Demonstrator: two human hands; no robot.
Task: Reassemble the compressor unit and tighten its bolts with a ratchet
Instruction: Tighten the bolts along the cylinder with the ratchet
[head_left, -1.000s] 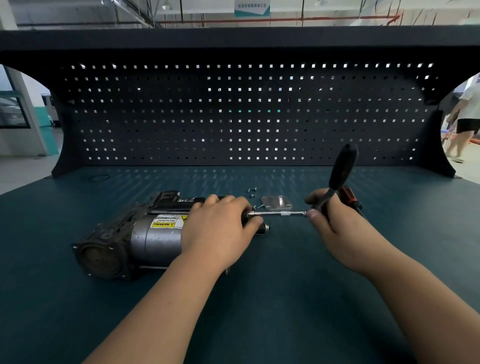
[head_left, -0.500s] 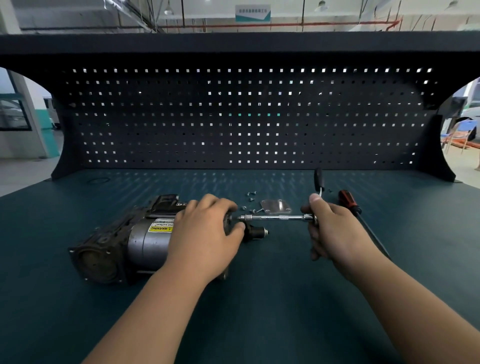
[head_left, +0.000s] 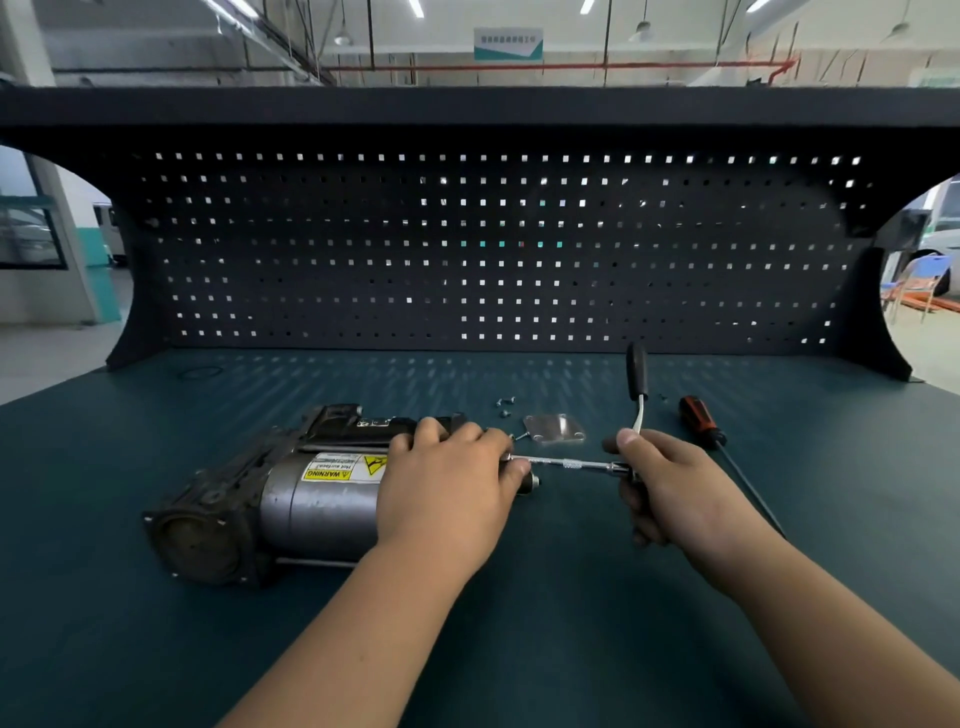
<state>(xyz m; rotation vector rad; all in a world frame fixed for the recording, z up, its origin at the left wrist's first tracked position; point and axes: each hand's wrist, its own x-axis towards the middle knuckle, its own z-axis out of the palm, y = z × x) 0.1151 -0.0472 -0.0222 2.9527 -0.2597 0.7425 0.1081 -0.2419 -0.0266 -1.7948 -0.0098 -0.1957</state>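
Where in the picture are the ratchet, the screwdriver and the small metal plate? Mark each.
ratchet (head_left: 637, 370), head view, black handle.
screwdriver (head_left: 698, 421), head view, orange-and-black handle.
metal plate (head_left: 554, 429), head view, centre of its flat face.

Dark pegboard (head_left: 467, 249) backs teal bench (head_left: 156, 649); apparently workshop.

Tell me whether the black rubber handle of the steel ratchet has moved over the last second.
Yes. The ratchet handle swung left: it leaned over the orange-and-black screwdriver, now it stands clear to its left.

Grey compressor (head_left: 311, 501) on side; ratchet (head_left: 637, 371) extension horizontal.
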